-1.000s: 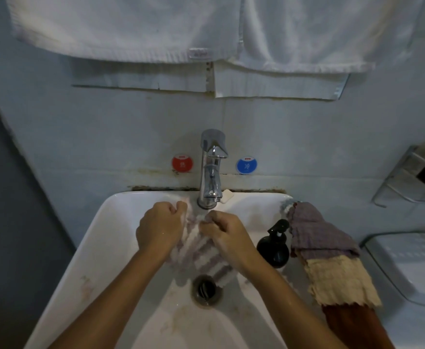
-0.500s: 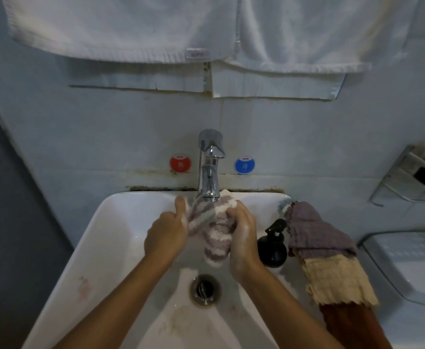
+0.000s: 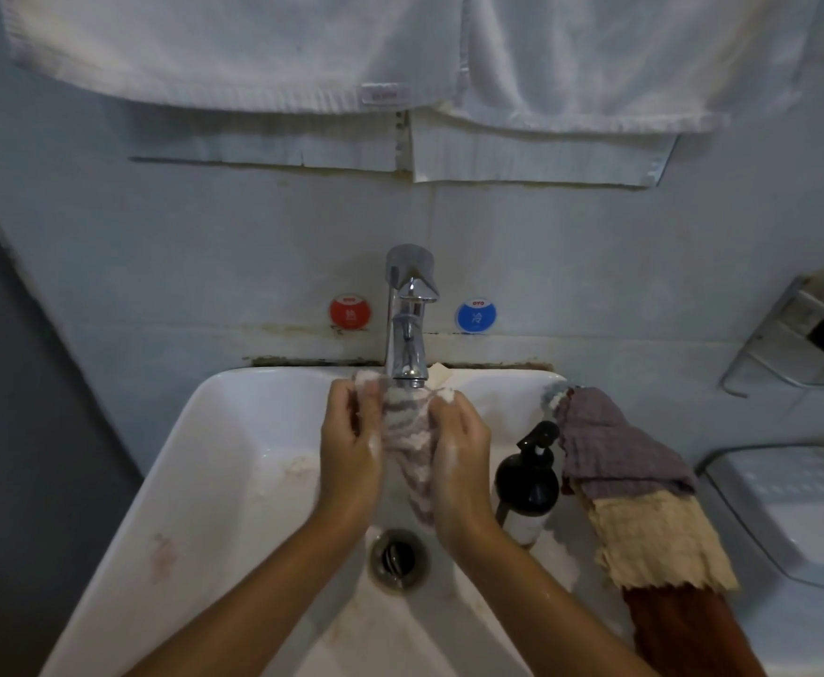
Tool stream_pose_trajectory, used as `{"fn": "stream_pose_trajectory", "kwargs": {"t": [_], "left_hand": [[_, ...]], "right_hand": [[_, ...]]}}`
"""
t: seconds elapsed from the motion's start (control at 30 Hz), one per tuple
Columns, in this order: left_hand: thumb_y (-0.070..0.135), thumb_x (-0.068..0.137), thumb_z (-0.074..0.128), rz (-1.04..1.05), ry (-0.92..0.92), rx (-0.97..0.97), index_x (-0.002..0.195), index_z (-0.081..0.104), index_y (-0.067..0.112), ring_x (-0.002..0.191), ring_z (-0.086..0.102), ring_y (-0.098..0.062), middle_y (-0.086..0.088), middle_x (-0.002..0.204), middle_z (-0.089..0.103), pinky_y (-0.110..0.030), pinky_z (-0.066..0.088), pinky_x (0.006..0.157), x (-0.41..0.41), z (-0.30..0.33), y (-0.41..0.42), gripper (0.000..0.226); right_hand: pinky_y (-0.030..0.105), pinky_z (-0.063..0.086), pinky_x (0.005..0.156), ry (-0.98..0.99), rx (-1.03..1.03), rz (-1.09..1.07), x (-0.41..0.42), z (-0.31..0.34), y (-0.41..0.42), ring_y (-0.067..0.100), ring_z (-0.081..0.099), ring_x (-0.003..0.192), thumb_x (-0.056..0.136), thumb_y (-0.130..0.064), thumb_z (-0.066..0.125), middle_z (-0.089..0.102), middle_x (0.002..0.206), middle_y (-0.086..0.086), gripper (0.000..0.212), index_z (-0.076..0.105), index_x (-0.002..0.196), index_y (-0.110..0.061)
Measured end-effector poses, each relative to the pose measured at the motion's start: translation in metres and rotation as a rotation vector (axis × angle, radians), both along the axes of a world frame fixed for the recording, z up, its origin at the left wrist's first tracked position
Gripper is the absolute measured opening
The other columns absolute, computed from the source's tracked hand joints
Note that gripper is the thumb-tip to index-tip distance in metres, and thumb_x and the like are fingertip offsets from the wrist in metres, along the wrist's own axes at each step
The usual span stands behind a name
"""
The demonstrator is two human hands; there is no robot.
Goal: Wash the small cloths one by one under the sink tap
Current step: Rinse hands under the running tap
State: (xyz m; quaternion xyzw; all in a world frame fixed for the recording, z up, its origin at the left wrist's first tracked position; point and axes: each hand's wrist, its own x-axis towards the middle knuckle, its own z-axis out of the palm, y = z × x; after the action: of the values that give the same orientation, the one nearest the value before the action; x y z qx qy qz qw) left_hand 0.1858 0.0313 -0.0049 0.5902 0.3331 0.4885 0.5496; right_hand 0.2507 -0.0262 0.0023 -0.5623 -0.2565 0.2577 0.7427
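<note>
While both soapy hands grip it, left hand (image 3: pixel 349 447) and right hand (image 3: pixel 459 456) curled around its sides, the striped cloth (image 3: pixel 407 434) hangs just below the tap (image 3: pixel 407 324), over the sink (image 3: pixel 234 456); more cloths (image 3: pixel 630 486) lie right.

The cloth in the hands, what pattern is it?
Striped cloth: wavy grey-purple and pale pinkish-white bands, seen in the head view.

Two bare forearms with no sleeves covering them reach in from the bottom edge, ending in a left hand (image 3: pixel 351 449) and a right hand (image 3: pixel 461 464) that wear no gloves, and both hands look wet, with patches of white soapy foam.
</note>
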Motion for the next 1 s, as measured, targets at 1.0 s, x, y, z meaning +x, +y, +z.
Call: {"fn": "stream_pose_trajectory", "kwargs": {"t": [1.0], "left_hand": [[0.016, 0.096, 0.047, 0.094, 0.186, -0.407, 0.061, 0.055, 0.009, 0.057, 0.055, -0.022, -0.005, 0.055, 0.054, -0.03, 0.041, 0.055, 0.014, -0.003, -0.009, 0.036]], "right_hand": [[0.034, 0.043, 0.058, 0.054, -0.175, 0.046, -0.015, -0.028, 0.01, 0.017, 0.055, 0.062, 0.088, -0.026, 0.054, 0.052, 0.062, 0.006, 0.028, 0.06, 0.062, -0.019]]}}
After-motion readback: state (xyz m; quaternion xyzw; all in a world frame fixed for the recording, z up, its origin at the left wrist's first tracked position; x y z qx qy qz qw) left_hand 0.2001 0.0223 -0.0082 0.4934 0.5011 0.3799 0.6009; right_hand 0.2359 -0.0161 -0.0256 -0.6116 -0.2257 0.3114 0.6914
